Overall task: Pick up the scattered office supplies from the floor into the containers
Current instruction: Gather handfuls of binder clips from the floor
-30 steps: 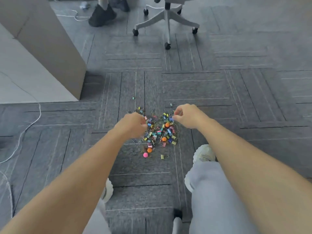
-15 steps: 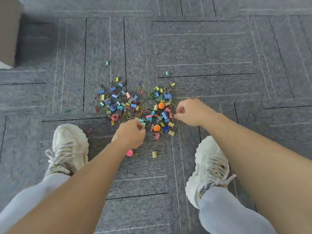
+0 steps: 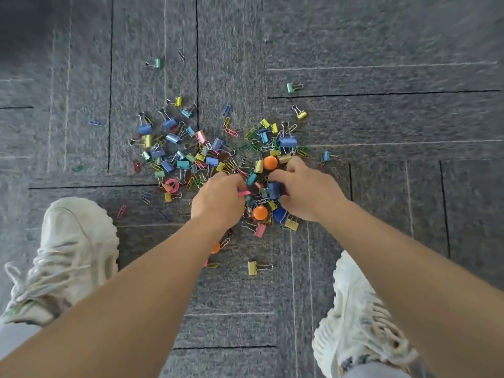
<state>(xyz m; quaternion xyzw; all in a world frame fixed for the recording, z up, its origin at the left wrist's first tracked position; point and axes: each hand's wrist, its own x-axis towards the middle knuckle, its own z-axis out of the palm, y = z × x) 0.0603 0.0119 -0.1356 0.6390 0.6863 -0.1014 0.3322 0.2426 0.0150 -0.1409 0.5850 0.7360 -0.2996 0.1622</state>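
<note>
carpet floor (image 3: 381, 241) carried the clip pile (image 3: 212, 156); we saw no containers in view; left hand (image 3: 218, 199) pinched a pink clip (image 3: 244, 192); right hand (image 3: 308, 193) curled on a blue binder clip (image 3: 274, 189); risk we judged: tangled wire handles dragging neighbours, small clips slipping out

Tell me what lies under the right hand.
Peeking out beneath the right hand: a blue binder clip and a dark blue round piece. Whatever sits below the palm is covered.
</note>
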